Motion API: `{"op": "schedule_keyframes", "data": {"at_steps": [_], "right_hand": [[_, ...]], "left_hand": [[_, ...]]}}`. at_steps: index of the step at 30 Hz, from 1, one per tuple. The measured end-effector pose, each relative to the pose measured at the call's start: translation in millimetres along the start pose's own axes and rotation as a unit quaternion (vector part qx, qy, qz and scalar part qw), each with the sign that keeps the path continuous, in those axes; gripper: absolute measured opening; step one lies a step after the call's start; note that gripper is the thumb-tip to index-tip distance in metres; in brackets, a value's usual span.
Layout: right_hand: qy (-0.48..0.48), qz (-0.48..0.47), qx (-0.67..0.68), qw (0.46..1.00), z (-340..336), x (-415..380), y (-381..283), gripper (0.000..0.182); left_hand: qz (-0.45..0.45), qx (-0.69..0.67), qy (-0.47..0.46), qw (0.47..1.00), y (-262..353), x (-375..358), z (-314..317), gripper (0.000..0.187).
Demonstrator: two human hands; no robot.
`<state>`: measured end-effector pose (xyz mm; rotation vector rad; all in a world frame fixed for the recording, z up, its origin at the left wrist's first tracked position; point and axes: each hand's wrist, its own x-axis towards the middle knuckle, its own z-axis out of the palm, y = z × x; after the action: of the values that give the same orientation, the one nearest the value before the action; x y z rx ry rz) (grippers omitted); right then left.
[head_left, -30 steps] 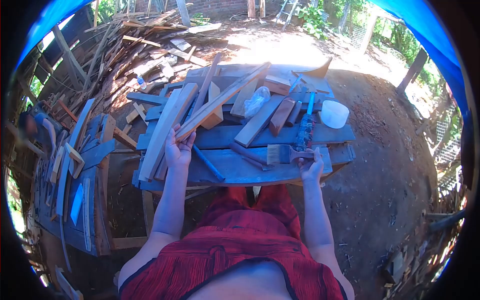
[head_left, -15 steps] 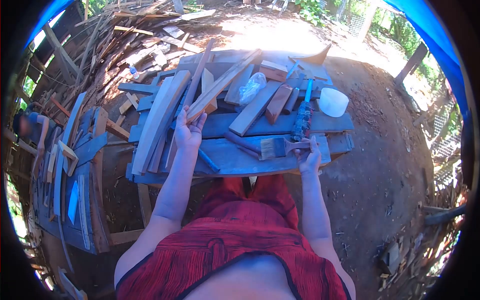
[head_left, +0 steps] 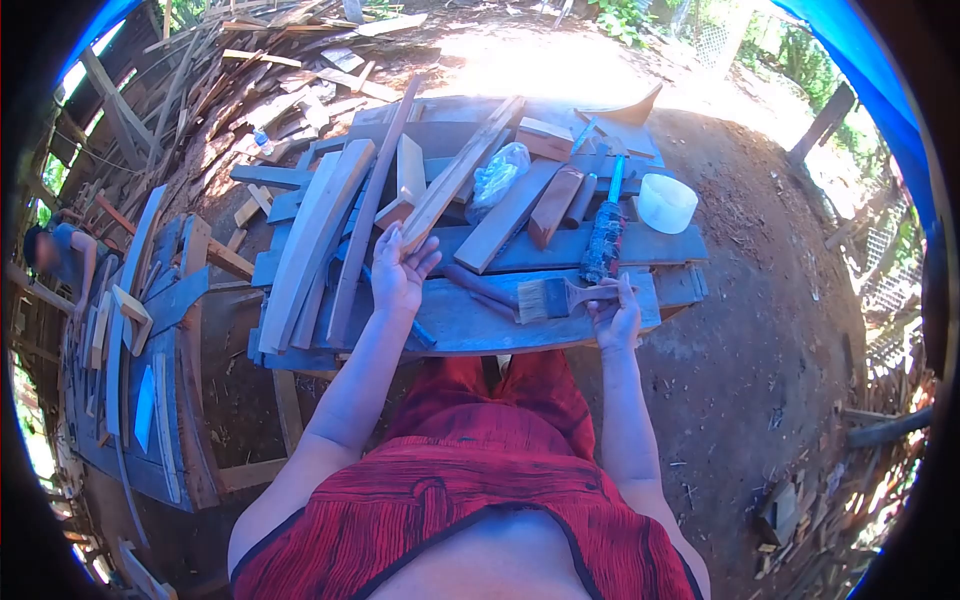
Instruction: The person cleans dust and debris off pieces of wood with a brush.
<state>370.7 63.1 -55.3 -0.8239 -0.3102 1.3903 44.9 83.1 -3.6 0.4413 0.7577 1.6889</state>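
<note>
My left hand [head_left: 402, 275] is closed around the near end of a long wooden strip [head_left: 463, 172], which slants away over the workbench. Beside that strip, a darker thin strip [head_left: 378, 200] and a short wood block [head_left: 410, 170] lie to the left. In my right hand [head_left: 615, 312] is a flat paintbrush [head_left: 560, 297], its bristles pointing left above the bench's near board. Just beyond the brush rests a tool with a dark wrapped handle [head_left: 603, 240]. A white plastic bowl [head_left: 667, 204] stands further right.
Planks [head_left: 318, 240] are stacked on the bench's left side. A clear plastic bag [head_left: 498, 178] lies among wood pieces in the middle. Another bench [head_left: 190, 400] with timber stands at left, a person [head_left: 72, 250] beside it. Scrap wood [head_left: 240, 90] is heaped at the back left.
My left hand has moved to the right and slightly nearer, swinging the strip's near end right, away from the darker strip. My right hand and the paintbrush have hardly moved.
</note>
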Motion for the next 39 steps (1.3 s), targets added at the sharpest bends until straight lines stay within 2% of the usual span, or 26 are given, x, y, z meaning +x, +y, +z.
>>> {"op": "schedule_keyframes", "data": {"at_steps": [2,3,5,9,12,15,17,18,21,23,25,26,28,29,31,32,33,34,35,37,38,39], "right_hand": [[-0.006,0.001,-0.005,1.000,-2,0,0,0.034],[-0.013,0.002,-0.011,1.000,-1,0,0,0.034],[-0.016,0.000,-0.012,1.000,1,-1,-1,0.034],[-0.025,-0.015,-0.010,1.000,1,-1,1,0.034],[-0.018,-0.017,-0.003,1.000,5,-3,0,0.033],[-0.016,-0.020,-0.003,1.000,5,-4,0,0.033],[-0.007,-0.019,-0.007,1.000,3,-4,-1,0.033],[-0.001,-0.015,-0.013,1.000,4,-5,-1,0.033],[0.008,-0.015,-0.001,1.000,6,-5,-1,0.033],[-0.003,-0.016,-0.001,1.000,4,-4,1,0.033],[-0.013,-0.021,-0.003,1.000,4,-4,-1,0.033],[-0.015,-0.020,-0.007,1.000,3,-5,-1,0.033],[-0.018,-0.017,-0.009,1.000,4,-5,-1,0.033],[-0.015,-0.021,-0.001,1.000,4,-4,-1,0.033],[-0.013,-0.022,0.008,1.000,5,-5,1,0.033],[-0.014,-0.023,0.006,1.000,6,-6,1,0.033],[-0.016,-0.025,0.003,1.000,7,-7,-1,0.033],[-0.018,-0.027,0.002,0.999,8,-7,0,0.033],[-0.013,-0.027,-0.004,1.000,6,-7,0,0.032],[-0.006,-0.035,-0.009,0.999,5,-6,1,0.031],[-0.003,-0.040,-0.017,0.999,5,-6,2,0.030],[-0.001,-0.046,-0.025,0.999,5,-6,2,0.029]], "left_hand": [[-0.027,0.035,0.071,0.997,-4,-1,-10,0.031],[-0.027,0.036,0.072,0.996,-3,1,-14,0.031],[-0.145,0.030,0.068,0.987,0,3,-24,0.033],[-0.153,0.080,0.055,0.983,0,-4,-10,0.035],[-0.145,0.148,0.005,0.978,4,-19,11,0.033],[-0.175,0.126,0.029,0.976,-7,-7,-8,0.030],[-0.212,0.026,0.086,0.973,-9,9,-39,0.026],[-0.203,-0.011,0.112,0.973,-4,9,-39,0.023],[-0.175,-0.082,0.090,0.977,6,5,-36,0.023],[-0.163,-0.079,0.085,0.980,10,-2,-31,0.024],[-0.218,-0.028,0.068,0.973,14,-15,-21,0.025],[-0.218,-0.028,0.069,0.973,14,-22,-19,0.025],[-0.370,0.051,-0.060,0.926,16,-37,-11,0.026],[-0.369,0.052,-0.059,0.926,17,-42,-1,0.026],[-0.323,0.244,-0.223,0.887,19,-50,33,0.033],[-0.322,0.244,-0.221,0.888,12,-44,40,0.033],[-0.166,0.459,-0.275,0.828,5,-33,48,0.038],[0.004,0.638,-0.308,0.705,-2,-23,53,0.043],[0.007,0.637,-0.310,0.706,-12,-13,52,0.043],[0.180,0.817,-0.196,0.512,-30,4,52,0.057],[0.185,0.815,-0.201,0.512,-34,10,55,0.057],[0.131,0.838,-0.182,0.498,-37,13,60,0.060]]}}
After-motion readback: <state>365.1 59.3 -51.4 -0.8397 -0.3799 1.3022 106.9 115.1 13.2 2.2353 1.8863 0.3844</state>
